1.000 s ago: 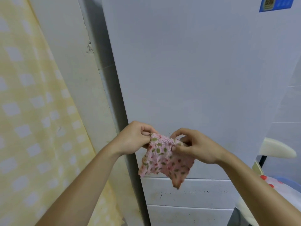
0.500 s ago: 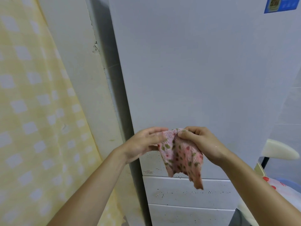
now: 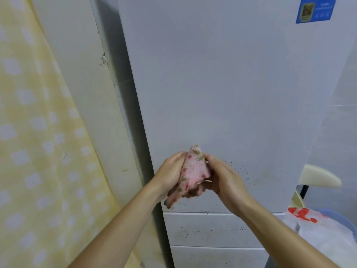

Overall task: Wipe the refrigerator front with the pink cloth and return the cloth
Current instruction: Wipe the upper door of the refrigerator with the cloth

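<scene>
Head cam: both hands, left hand (image 3: pixel 170 175) and right hand (image 3: pixel 225 178), cup the pink cloth (image 3: pixel 194 171), each grip closed on it, probably bunching it into a wiping pad. It's fuzzy, pink with red-green spots, just before the refrigerator front (image 3: pixel 222 84), dark specks right of the grip.

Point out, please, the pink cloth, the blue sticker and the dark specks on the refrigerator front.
pink cloth (image 3: pixel 195 171): head view, its bunched middle between both hands.
blue sticker (image 3: pixel 315 9): head view, its centre.
dark specks (image 3: pixel 242 171): head view, cluster right of the hands.
</scene>
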